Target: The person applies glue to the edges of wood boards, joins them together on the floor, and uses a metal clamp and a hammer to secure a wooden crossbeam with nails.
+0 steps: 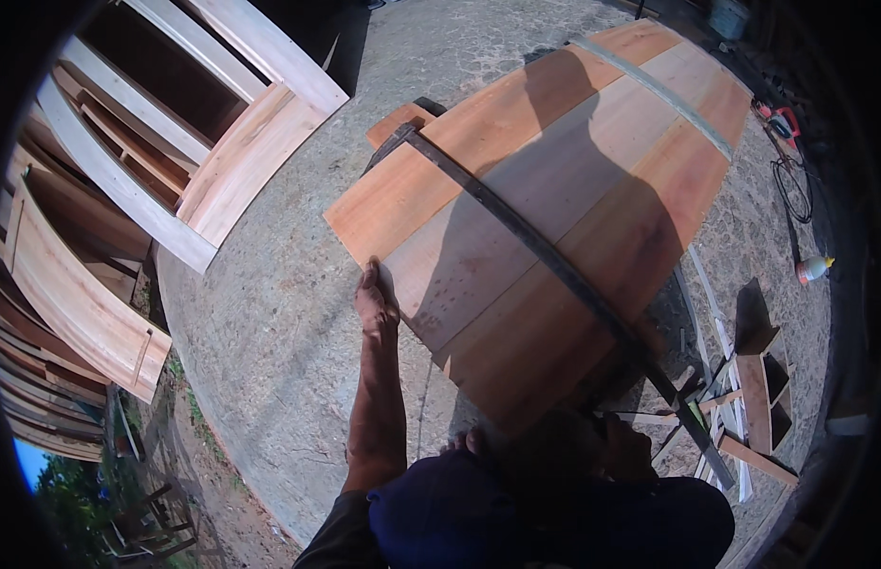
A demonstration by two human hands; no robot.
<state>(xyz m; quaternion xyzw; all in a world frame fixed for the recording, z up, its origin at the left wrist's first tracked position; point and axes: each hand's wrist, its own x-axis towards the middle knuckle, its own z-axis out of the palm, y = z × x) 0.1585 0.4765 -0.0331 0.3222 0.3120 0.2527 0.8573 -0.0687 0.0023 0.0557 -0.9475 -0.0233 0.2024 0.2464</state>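
A large wooden panel of several reddish and pale boards joined side by side lies tilted over the concrete ground. A long dark metal bar clamp runs across it diagonally, and a pale strip crosses its far end. My left hand reaches out with the arm straight and holds the panel's left edge, thumb on the face. Only a few fingers of my right hand show at the panel's near corner, in deep shadow. My shadow falls across the middle boards.
Pale wooden door frames lean at the upper left, with stacked planks beside them. At the right lie wood offcuts, a small glue bottle, a black cable and a red power tool.
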